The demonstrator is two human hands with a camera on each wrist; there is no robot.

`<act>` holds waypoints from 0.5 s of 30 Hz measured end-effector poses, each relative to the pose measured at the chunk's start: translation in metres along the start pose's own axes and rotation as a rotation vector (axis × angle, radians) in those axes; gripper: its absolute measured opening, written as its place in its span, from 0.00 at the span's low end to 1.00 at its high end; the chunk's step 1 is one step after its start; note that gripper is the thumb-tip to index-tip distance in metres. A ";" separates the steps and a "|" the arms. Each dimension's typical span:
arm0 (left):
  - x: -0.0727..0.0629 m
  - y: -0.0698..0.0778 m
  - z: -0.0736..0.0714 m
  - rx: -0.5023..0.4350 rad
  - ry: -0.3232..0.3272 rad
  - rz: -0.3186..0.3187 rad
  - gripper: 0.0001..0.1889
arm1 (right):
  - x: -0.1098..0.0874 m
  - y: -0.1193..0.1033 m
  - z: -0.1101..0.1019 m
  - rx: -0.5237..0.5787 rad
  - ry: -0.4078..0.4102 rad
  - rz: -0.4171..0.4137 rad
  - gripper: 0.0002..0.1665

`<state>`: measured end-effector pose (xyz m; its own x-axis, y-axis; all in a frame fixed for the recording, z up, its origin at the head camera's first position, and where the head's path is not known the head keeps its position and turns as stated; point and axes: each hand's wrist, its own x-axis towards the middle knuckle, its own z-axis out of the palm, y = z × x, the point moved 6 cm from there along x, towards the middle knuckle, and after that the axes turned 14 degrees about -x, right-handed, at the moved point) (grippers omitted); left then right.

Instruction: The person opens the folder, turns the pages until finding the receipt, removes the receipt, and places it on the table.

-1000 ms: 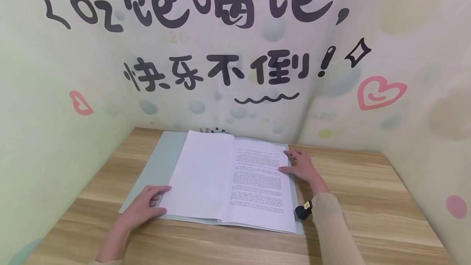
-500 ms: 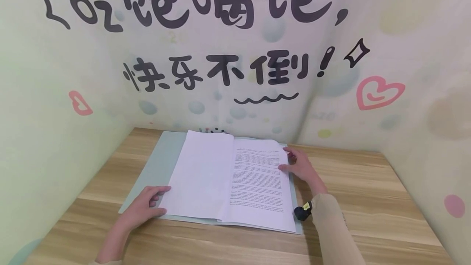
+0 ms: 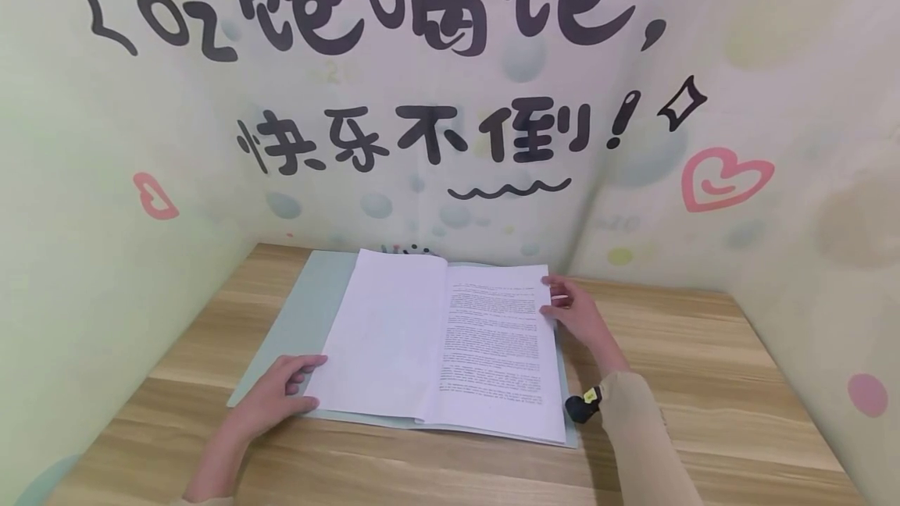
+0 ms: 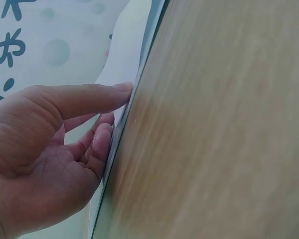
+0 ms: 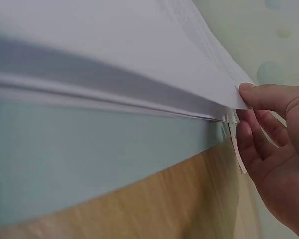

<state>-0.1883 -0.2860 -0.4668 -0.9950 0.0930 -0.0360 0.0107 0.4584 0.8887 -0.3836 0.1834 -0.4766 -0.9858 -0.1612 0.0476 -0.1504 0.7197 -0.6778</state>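
An open paper document (image 3: 383, 334) with a pale blue cover (image 3: 309, 299) lies flat on the wooden table. Its left page is blank; printed lines fill the right page (image 3: 492, 342). At that page's upper right edge, my right hand (image 3: 576, 315) pinches a sheet. In the right wrist view the right thumb (image 5: 261, 94) lies on top of the lifted sheet (image 5: 139, 45), fingers underneath, with a gap over the pages below. My left hand (image 3: 270, 395) rests at the left page's lower left edge, thumb and fingertips touching the paper and fingers loosely bent.
The wooden table (image 3: 436, 467) runs back to a patterned wall (image 3: 450, 225) with large black lettering. A pale side wall (image 3: 84, 256) stands at the left. A small black device (image 3: 582, 408) is worn at the right wrist.
The right page's upper corner, bent up half a second ago, now lies straighter and reaches further out. My right fingers have shifted slightly up and right. The left hand stays in place.
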 end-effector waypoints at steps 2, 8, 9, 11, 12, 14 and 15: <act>0.000 0.000 0.000 -0.002 0.002 0.001 0.32 | -0.002 -0.001 -0.001 0.010 -0.017 0.009 0.31; 0.000 -0.001 -0.001 -0.009 0.001 0.003 0.32 | -0.005 -0.007 -0.004 0.012 -0.052 0.000 0.26; 0.000 -0.001 -0.001 -0.009 0.000 0.003 0.32 | -0.005 -0.008 -0.005 0.004 -0.053 -0.009 0.26; 0.000 -0.001 -0.001 -0.011 -0.001 0.003 0.32 | -0.004 -0.010 -0.007 -0.022 -0.056 -0.028 0.25; 0.000 -0.001 -0.001 -0.013 -0.002 0.002 0.32 | -0.003 -0.010 -0.008 -0.030 -0.056 -0.035 0.25; 0.000 -0.001 -0.001 -0.013 -0.004 -0.002 0.32 | -0.001 -0.011 -0.009 -0.051 -0.054 -0.052 0.24; 0.000 0.000 -0.001 -0.013 -0.004 -0.004 0.32 | 0.000 -0.012 -0.010 -0.065 -0.052 -0.066 0.24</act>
<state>-0.1879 -0.2869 -0.4668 -0.9946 0.0951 -0.0415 0.0055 0.4473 0.8943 -0.3824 0.1820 -0.4609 -0.9685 -0.2434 0.0517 -0.2214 0.7481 -0.6255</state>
